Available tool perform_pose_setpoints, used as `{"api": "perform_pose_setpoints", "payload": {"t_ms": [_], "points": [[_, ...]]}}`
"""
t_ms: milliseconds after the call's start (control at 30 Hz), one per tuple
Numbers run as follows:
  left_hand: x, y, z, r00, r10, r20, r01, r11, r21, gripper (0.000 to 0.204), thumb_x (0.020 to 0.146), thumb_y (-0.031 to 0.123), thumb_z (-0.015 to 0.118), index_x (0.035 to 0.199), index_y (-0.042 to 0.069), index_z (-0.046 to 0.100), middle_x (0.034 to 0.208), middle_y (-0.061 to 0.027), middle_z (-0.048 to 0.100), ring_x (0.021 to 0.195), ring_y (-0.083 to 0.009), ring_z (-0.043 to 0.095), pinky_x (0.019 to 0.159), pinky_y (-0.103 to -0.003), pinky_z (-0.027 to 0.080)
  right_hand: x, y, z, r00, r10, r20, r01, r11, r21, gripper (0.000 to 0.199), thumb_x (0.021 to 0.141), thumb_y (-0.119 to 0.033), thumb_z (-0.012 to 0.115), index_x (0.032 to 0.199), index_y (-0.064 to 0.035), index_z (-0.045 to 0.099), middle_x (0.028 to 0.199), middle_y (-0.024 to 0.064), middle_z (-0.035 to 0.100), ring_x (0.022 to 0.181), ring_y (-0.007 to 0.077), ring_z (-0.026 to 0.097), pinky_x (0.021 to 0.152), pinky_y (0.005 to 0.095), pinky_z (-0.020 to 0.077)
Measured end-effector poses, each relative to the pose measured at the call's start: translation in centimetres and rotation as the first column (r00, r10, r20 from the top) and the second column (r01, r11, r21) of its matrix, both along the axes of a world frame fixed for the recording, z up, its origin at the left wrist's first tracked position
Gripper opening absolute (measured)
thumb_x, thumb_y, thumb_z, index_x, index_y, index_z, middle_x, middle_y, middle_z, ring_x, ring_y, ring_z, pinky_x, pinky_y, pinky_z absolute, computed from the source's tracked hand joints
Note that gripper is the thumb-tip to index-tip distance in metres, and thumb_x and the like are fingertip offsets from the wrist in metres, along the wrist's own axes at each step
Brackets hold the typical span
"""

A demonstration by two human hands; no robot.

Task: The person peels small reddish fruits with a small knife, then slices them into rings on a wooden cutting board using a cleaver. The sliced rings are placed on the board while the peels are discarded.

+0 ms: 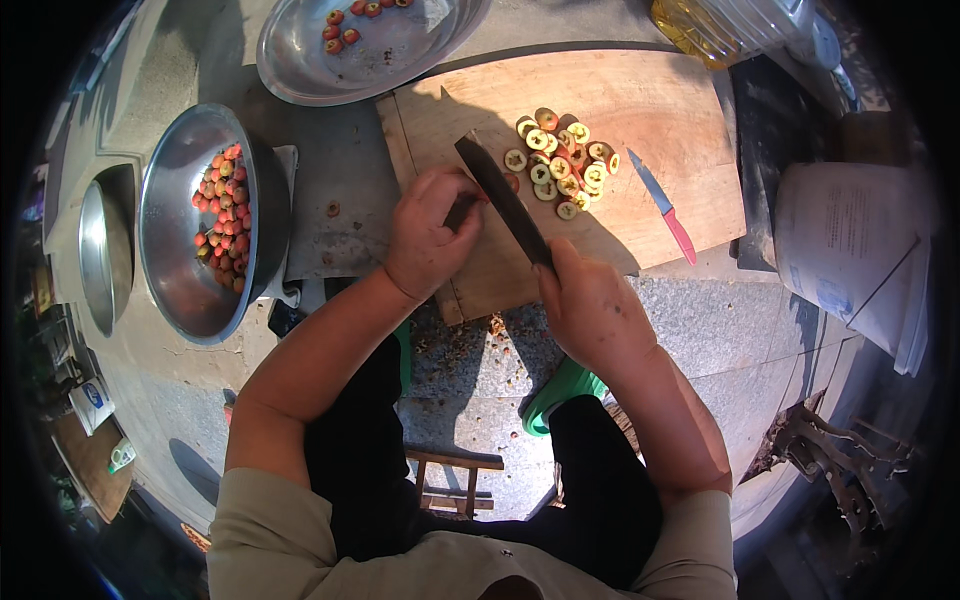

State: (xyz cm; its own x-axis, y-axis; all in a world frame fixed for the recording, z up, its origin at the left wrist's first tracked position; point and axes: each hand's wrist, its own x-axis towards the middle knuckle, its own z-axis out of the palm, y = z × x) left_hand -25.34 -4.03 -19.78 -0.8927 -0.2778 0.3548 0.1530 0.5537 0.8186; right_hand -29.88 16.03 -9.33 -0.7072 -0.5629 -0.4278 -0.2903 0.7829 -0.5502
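My right hand [595, 310] grips a cleaver [505, 205], its dark blade tilted over the left part of the wooden cutting board [670, 110]. Left of the blade, my left hand [432, 228] is closed in a pinch. A bit of red hawthorn fruit [484, 198] shows at its fingertips, mostly hidden by the fingers. Beyond the blade lies a heap of cut hawthorn pieces [567, 160], pale inside with hollow middles. A paring knife [675, 232] with a red handle rests on the board to the right of the heap.
At the left stands a deep metal basin [160, 215] with many whole hawthorns [228, 205]. Another metal basin [300, 75] behind the board holds several fruits. A white bucket [850, 240] is at the right, and a clear container of yellow liquid [700, 30] at the back right.
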Motion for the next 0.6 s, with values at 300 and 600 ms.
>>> {"api": "perform_pose_setpoints", "payload": {"t_ms": [300, 600], "points": [[-0.1, -0.3, -0.1, 1.000, -0.019, 0.008, 0.019, 0.999, -0.030, 0.018, 0.079, -0.003, 0.072, 0.094, 0.006, 0.068, 0.096, -0.0127, 0.067, 0.086, -0.0332, 0.068, 0.074, -0.040, 0.055, -0.3, -0.2, -0.9, 0.998, 0.045, -0.044, -0.045, 0.999, -0.003, 0.020, 0.103, -0.022, 0.056, 0.103, -0.0027, 0.055, 0.078, 0.0277, 0.067, 0.080, 0.0502, 0.066, 0.070, 0.0594, 0.0501], [0.0, 0.0, 0.0, 1.000, 0.013, -0.014, -0.014, 0.998, -0.068, 0.019, 0.078, -0.003, 0.072, 0.093, 0.006, 0.068, 0.097, -0.0132, 0.066, 0.088, -0.0331, 0.067, 0.076, -0.041, 0.055, -1.0, -1.6, -2.0, 0.992, 0.058, -0.114, -0.055, 0.998, 0.030, 0.018, 0.101, -0.019, 0.056, 0.098, -0.0009, 0.054, 0.080, 0.0262, 0.068, 0.081, 0.0463, 0.069, 0.072, 0.0577, 0.0525]]}}
